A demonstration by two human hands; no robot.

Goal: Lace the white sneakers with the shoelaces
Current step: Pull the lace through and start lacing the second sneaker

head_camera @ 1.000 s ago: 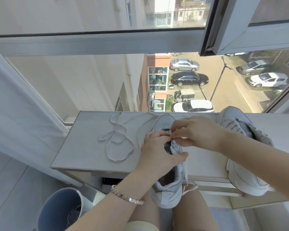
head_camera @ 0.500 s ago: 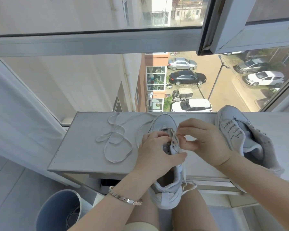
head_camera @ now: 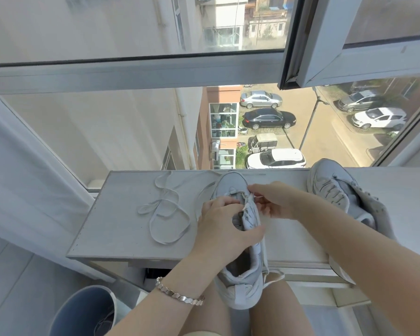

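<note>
Head camera, and we are looking down onto the counter (head_camera: pixel 121 229) that runs beneath the window. Dead centre on that counter is the white sneaker (head_camera: pixel 243 289), with its toe pointing at the counter's far edge. Its heel hangs off the near edge, above a pair of bare knees.

Our left hand (head_camera: pixel 218 229) has a firm grip on it. The fingers curl over the open throat of the shoe and the thumb presses along its right flank. The right hand (head_camera: pixel 274 202) comes in over the counter's middle. Its thumb and forefinger pinch a thin piece of the threaded shoelace (head_camera: pixel 260 197) at the eyelet row close to the toe. We cannot tell whether the tip has gone through an eyelet, because the fingers cover that spot. A flat stretch of lace dangles past the counter's near edge, just beside the heel.

Over on the counter's left half, the loose shoelace (head_camera: pixel 166 202) lies in slack loops that cross one another, and neither hand touches it. At the counter's right end sits the second sneaker (head_camera: pixel 335 190). Its toe also points toward the far edge, and its heel end is partly hidden behind our right forearm.

A silver link bracelet (head_camera: pixel 180 297) circles the left wrist, out in front of the counter's near edge. Below the counter's near left corner we spot a blue bin (head_camera: pixel 83 311).
</note>
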